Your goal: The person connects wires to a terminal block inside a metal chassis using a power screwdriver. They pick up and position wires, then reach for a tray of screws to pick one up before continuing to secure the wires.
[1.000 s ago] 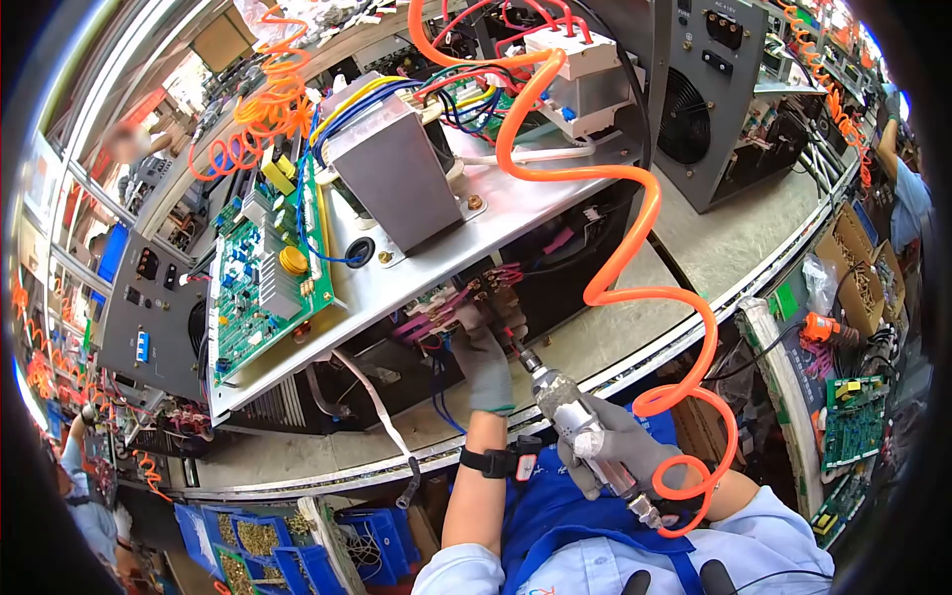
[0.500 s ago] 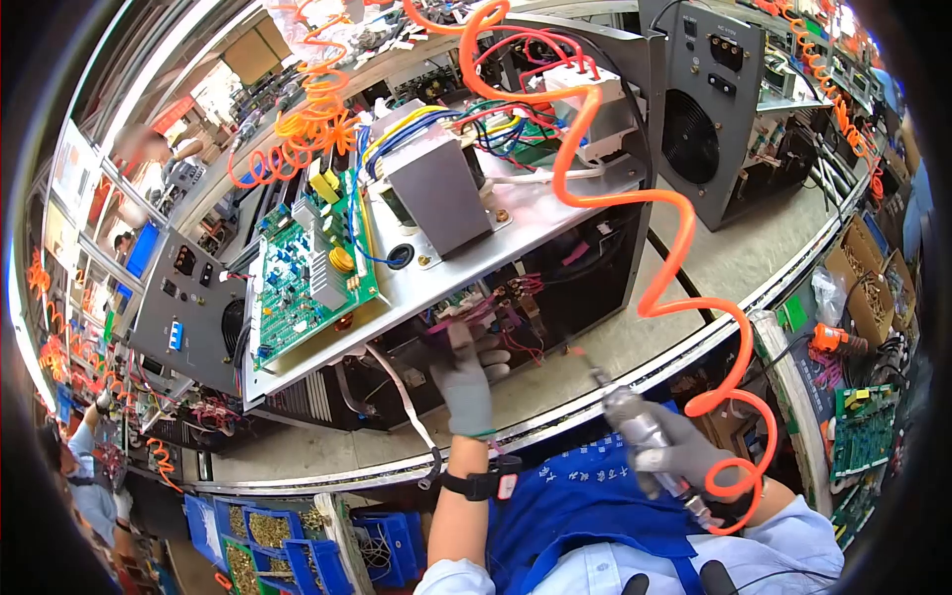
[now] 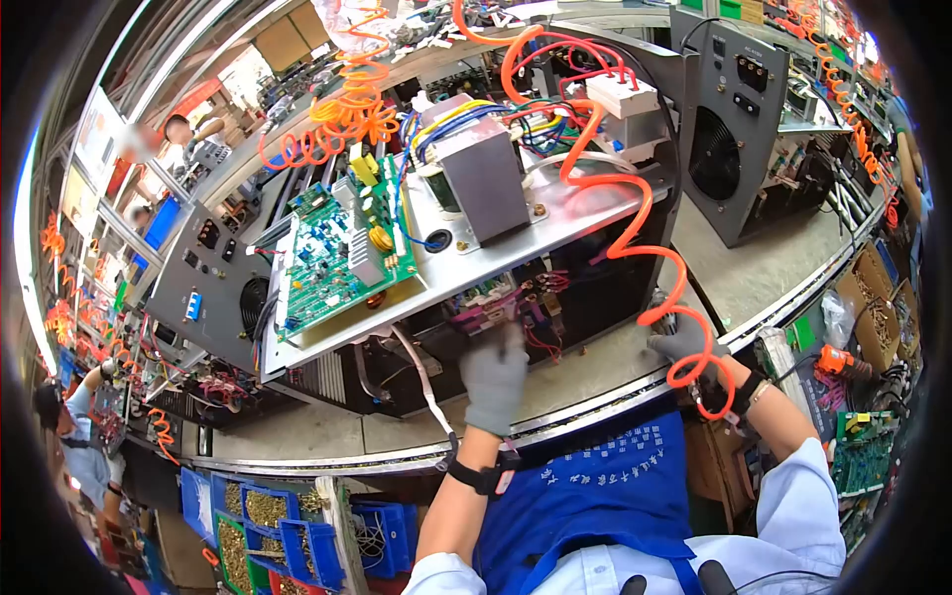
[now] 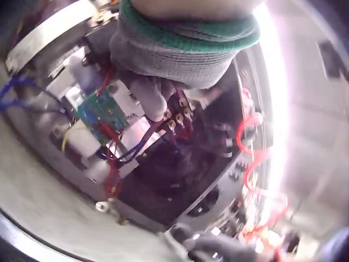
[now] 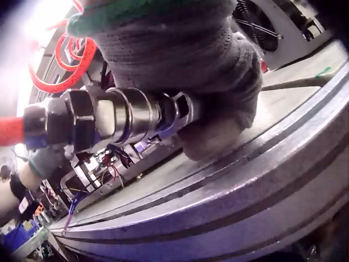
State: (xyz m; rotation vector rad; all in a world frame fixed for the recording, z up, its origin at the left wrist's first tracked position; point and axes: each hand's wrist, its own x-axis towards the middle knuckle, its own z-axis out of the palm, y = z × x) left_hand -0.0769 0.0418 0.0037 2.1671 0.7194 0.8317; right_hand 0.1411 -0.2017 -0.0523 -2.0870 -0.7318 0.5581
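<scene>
My gloved left hand (image 3: 496, 382) is at the open front of a dark machine chassis (image 3: 605, 283), just below purple and pink wires (image 3: 486, 315). In the left wrist view a gloved finger (image 4: 150, 102) reaches down beside a row of screw terminals (image 4: 179, 119); the other fingers are mostly hidden by the cuff. Off to the right, my gloved right hand (image 3: 682, 342) grips a metal air screwdriver (image 5: 122, 114) close over the bench, near its front edge. An orange coiled air hose (image 3: 684, 283) runs to the tool's rear end; its tip is hidden.
Above the chassis, a metal plate (image 3: 466, 273) carries a grey transformer (image 3: 483, 183) and a green circuit board (image 3: 327, 268). A white sleeved cable (image 3: 421, 377) hangs over the front. Another machine (image 3: 729, 129) stands right. Blue screw bins (image 3: 307, 545) are lower left, an orange tool (image 3: 843, 363) far right.
My right hand has carried the screwdriver away from the wires, rightward and forward over the bench. My left hand has stayed by the wires, shifting slightly. The camera view has turned left.
</scene>
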